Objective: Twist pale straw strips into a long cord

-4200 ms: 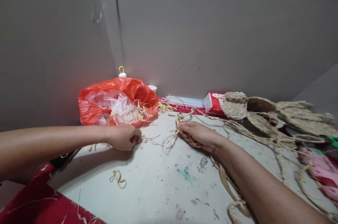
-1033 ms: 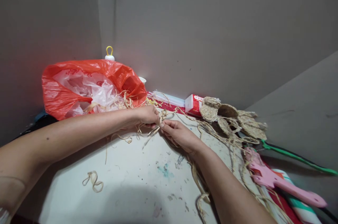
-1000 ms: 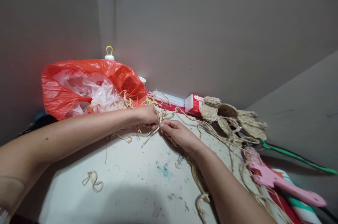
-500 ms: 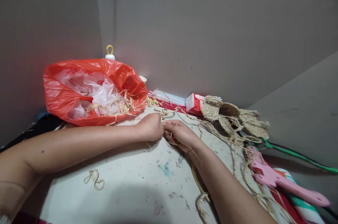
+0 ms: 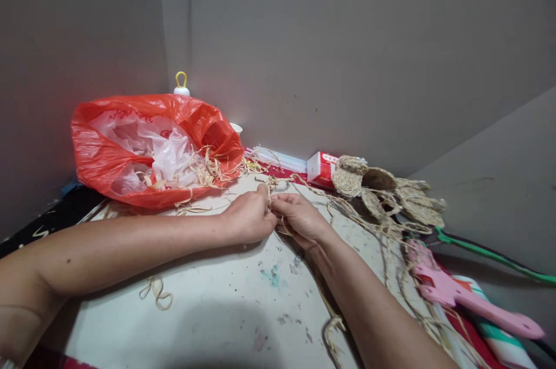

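Both hands meet over the far middle of the white tabletop. My left hand is closed with its thumb up, pinching a thin straw cord that shows between the hands. Against it, my right hand is closed too, thumb and forefinger pinched on the same cord, with a thin strand looping below its fingers. The twist of the cord is partly hidden by the fingers. Behind the hands, a longer straw rope runs right to a bundle of woven straw pieces.
A red plastic bag with straw strips stands at back left. A red and white box sits by the wall. At right lie a pink glue-gun-like tool and a green-edged strap. A loose curled strip rests in front.
My left hand has turned slightly, its thumb now raised, and more of the cord shows between the hands. Both hands have shifted a little to the right.
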Demonstrator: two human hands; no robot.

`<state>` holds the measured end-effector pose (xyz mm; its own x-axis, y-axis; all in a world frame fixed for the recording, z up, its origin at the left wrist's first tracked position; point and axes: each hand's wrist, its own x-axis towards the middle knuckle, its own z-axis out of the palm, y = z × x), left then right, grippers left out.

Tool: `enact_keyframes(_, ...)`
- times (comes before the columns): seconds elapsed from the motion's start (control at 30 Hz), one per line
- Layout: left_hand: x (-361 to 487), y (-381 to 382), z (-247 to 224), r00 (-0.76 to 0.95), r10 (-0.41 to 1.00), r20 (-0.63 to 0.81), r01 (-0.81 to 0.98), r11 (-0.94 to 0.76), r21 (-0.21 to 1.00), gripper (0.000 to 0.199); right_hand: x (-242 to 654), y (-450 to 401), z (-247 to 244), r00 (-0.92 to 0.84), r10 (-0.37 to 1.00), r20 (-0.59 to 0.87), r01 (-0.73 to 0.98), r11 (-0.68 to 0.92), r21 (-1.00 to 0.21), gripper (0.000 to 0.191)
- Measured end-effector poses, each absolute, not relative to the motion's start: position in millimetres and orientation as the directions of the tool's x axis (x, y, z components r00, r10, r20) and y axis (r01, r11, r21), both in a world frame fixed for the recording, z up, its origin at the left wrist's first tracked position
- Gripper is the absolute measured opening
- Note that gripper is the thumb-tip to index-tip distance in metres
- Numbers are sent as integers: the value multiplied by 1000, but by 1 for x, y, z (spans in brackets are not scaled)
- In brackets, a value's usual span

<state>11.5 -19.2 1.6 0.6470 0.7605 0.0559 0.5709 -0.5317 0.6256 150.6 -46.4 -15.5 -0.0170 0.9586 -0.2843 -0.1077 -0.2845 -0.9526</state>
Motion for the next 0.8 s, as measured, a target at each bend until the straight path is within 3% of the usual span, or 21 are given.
enact_keyframes(0.17, -1, -4, 7, 628, 778, -22, 468, -355, 809, 11, 151, -48, -10, -59, 961, -269, -114, -274, -955, 27)
enact_keyframes(0.3, 1, 7, 3, 519, 834, 186, 388, -423, 819, 16, 152, -48, -10, -76, 962, -263, -111, -270, -956, 28)
enact_keyframes(0.37, 6, 7, 0, 563, 824, 69, 362, -320, 875, 17, 153, -48, -11, -84, 961, -265, -98, -272, -957, 29)
enact_keyframes(0.43, 12, 5, -2, 636, 756, -155, 349, -103, 931, 6, 156, -47, -11, -92, 958, -272, -77, -279, -957, 29)
enact_keyframes(0.5, 16, 4, -2, 677, 677, -287, 347, 50, 937, 11, 159, -47, -12, -102, 953, -284, -51, -290, -955, 29)
enact_keyframes(0.6, 17, 5, -2, 695, 638, -332, 349, 105, 931, 20, 163, -47, -12, -122, 945, -305, -26, -310, -950, 28)
enact_keyframes(0.8, 16, 12, -1, 721, 597, -353, 316, 170, 933, 19, 168, -47, -10, -151, 932, -329, -1, -333, -943, 21)
